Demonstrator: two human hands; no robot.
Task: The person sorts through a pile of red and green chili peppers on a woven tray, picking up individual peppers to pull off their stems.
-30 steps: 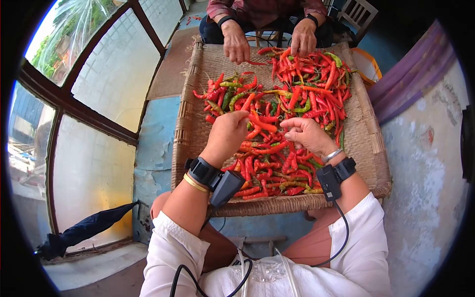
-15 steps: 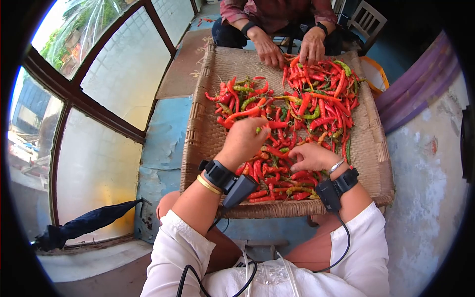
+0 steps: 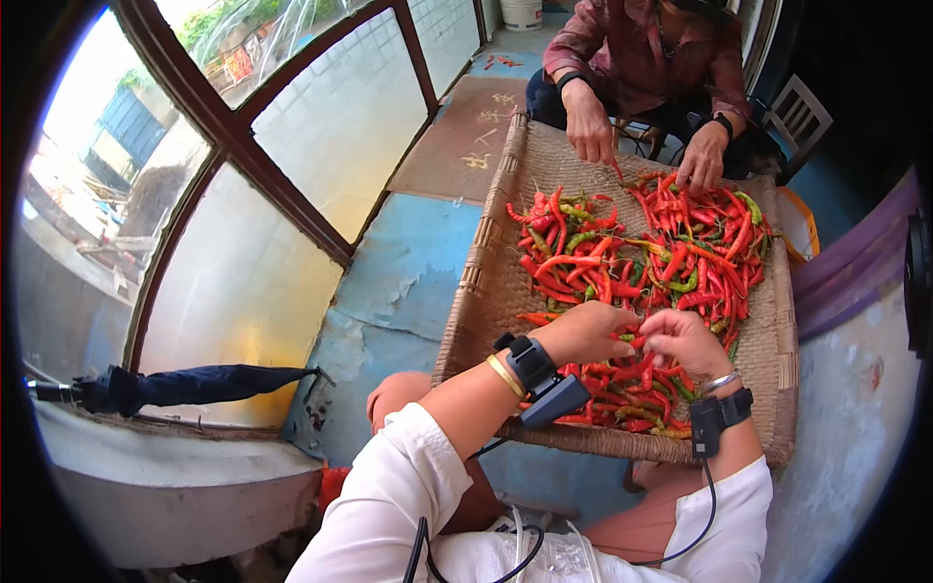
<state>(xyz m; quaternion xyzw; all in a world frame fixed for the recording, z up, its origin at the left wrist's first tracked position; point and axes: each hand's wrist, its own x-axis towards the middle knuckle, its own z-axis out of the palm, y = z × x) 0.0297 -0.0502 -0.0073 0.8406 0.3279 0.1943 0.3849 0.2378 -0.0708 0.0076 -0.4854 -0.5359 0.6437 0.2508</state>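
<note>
1. Nearest me, the person in white sleeves sits with a woven tray (image 3: 486,282) resting across the knees, a black band and a gold bangle on the left wrist, a second black band with a cable on the right

2. The left hand (image 3: 581,332) is curled over the near edge of the chilli pile (image 3: 641,262), fingers bent down and pinched together at about three o'clock from the palm; it seems to grip a red chilli (image 3: 630,341) there, though the fingers hide most of it

3. The right hand (image 3: 688,340) meets it just beside, fingertips closed toward the same red chilli, the two hands touching or nearly so; how firmly either holds I cannot tell

4. My worry here: both hands pull at one small pod above a loose heap, so a slip could snap it or flick it off the tray's near rim, and juice on bare fingers would sting

5. Past the hands, at twelve o'clock, the heap spreads over the tray, mostly red with some green and orange

6. At the far rim, a second person in a dark red shirt (image 3: 632,58) has both hands down among the chillies

7. Off at nine o'clock a folded dark umbrella (image 3: 194,386) lies on the sill below the window
</note>
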